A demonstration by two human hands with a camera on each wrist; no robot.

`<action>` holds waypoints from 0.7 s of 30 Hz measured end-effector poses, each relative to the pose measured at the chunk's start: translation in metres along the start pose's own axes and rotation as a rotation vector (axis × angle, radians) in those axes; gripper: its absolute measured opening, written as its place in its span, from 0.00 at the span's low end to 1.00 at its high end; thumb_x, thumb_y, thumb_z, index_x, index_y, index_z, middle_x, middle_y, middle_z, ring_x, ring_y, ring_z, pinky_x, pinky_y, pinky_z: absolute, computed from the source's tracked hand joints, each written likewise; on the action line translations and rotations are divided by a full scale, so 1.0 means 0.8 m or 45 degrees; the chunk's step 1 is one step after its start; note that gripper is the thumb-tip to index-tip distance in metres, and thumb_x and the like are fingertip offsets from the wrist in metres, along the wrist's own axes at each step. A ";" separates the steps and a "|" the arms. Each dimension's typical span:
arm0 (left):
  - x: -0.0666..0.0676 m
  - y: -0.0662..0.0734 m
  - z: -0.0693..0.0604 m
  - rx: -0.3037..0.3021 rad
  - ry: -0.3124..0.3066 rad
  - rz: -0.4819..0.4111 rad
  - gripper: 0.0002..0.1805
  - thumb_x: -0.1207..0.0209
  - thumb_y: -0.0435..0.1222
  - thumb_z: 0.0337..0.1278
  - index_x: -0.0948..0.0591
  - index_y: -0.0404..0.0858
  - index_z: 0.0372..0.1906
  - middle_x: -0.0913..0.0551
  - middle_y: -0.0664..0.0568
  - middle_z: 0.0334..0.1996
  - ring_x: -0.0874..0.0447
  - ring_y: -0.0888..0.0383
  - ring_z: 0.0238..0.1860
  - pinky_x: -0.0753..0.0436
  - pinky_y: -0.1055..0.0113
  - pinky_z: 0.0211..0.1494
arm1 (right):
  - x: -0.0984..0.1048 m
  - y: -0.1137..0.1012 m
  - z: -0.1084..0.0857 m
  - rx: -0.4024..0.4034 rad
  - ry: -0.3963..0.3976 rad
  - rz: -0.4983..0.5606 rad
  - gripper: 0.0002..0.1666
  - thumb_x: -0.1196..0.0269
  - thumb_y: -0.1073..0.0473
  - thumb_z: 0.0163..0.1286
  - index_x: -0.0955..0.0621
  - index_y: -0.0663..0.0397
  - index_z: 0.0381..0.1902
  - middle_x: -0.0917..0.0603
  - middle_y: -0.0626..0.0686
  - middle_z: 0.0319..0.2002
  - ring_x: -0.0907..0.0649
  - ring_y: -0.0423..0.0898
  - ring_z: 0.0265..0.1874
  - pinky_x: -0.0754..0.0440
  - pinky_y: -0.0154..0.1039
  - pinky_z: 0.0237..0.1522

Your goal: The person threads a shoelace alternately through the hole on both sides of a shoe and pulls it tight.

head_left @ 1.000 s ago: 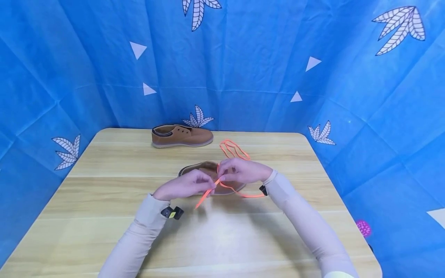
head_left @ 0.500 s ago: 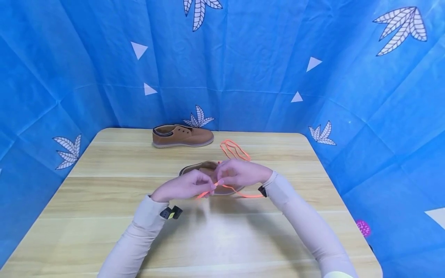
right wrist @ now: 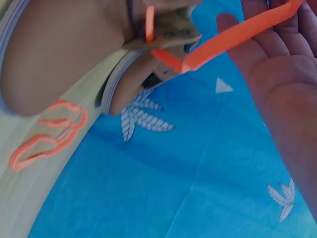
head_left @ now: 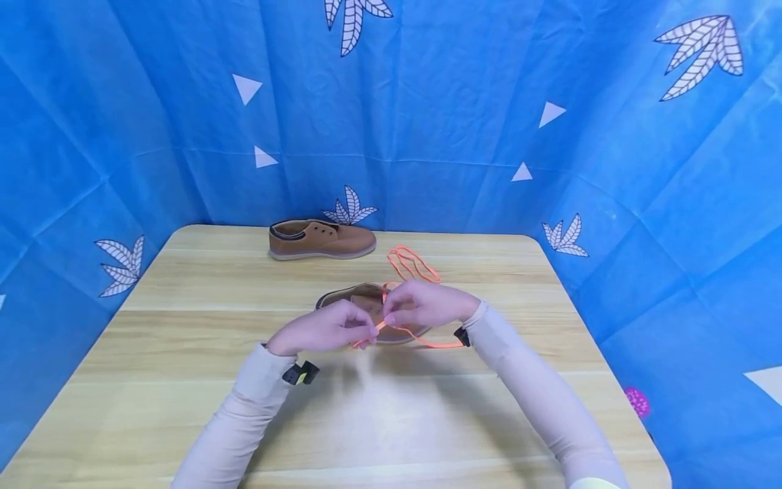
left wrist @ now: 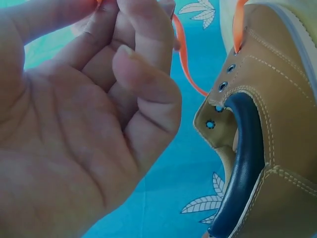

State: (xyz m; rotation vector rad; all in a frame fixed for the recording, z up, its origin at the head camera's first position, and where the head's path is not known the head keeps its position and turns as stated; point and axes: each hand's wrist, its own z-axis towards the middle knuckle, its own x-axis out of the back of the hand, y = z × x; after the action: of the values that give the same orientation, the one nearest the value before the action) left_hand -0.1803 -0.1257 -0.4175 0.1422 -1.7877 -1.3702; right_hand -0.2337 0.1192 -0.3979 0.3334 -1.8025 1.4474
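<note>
"Where's the orange lace [right wrist: 242,33]?"

"Just above the near shoe [left wrist: 287,114]. It goes through one hole [left wrist: 237,51] at the toe end of the row, and the holes behind that one have nothing in them."

"What are the fingers doing?"

"The left fingers [head_left: 359,333] pinch the lace, with a little bit poking out. The right fingers [head_left: 396,296] pinch it right beside them. Both are squeezed narrow."

"Is it tricky to hold?"

"A bit, I think. It looks flat, soft and very light, like ribbon, so it would flop if you pushed it from far back. I'd pinch its flat sides, close to the tip."

"And the near shoe?"

"It looks like firm leather, heavier than the lace, and it stands by itself on the tabletop [head_left: 183,353]. The flap [left wrist: 202,115] looks bendy. I'd hold the shoe by its side, because a big tug might slide it."

"What's that orange bundle [head_left: 412,261]?"

"Loose loops, behind the near shoe and a bit to its right. The hand hides some of the lace, so I can't tell if they join. The far shoe [head_left: 351,241] sits behind the near shoe, a bit to its left."
</note>
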 end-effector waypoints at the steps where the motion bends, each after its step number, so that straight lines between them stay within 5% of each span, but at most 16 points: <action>1: 0.000 0.000 0.000 -0.003 0.005 0.000 0.15 0.44 0.38 0.76 0.15 0.33 0.33 0.24 0.59 0.22 0.36 0.67 0.19 0.32 0.72 0.30 | 0.000 0.000 0.000 -0.004 0.007 0.011 0.06 0.37 0.61 0.76 0.12 0.49 0.42 0.11 0.55 0.37 0.18 0.37 0.36 0.17 0.37 0.46; 10: 0.002 -0.009 0.005 -0.042 0.037 0.023 0.15 0.42 0.43 0.76 0.15 0.39 0.33 0.22 0.53 0.24 0.30 0.64 0.24 0.27 0.70 0.33 | -0.005 0.001 0.007 0.024 -0.053 0.073 0.08 0.36 0.57 0.76 0.11 0.51 0.43 0.18 0.59 0.24 0.29 0.34 0.17 0.32 0.29 0.24; 17: 0.009 -0.034 0.012 0.152 0.444 0.112 0.15 0.40 0.45 0.74 0.13 0.39 0.52 0.11 0.51 0.43 0.17 0.58 0.42 0.16 0.61 0.49 | -0.002 0.000 -0.005 -0.059 0.192 -0.079 0.07 0.36 0.62 0.73 0.11 0.56 0.39 0.18 0.47 0.26 0.28 0.36 0.20 0.27 0.31 0.29; 21: 0.002 -0.042 0.022 0.230 0.524 0.218 0.14 0.39 0.43 0.73 0.13 0.39 0.52 0.13 0.51 0.45 0.16 0.55 0.46 0.15 0.57 0.54 | -0.005 0.000 -0.009 -0.034 0.288 -0.203 0.07 0.34 0.63 0.72 0.12 0.51 0.33 0.18 0.44 0.26 0.27 0.37 0.22 0.26 0.31 0.29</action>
State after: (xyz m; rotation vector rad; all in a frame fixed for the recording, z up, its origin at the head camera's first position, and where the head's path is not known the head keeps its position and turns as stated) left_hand -0.2060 -0.1268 -0.4455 0.3348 -1.5330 -0.9742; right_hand -0.2278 0.1245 -0.4006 0.2813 -1.5761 1.2940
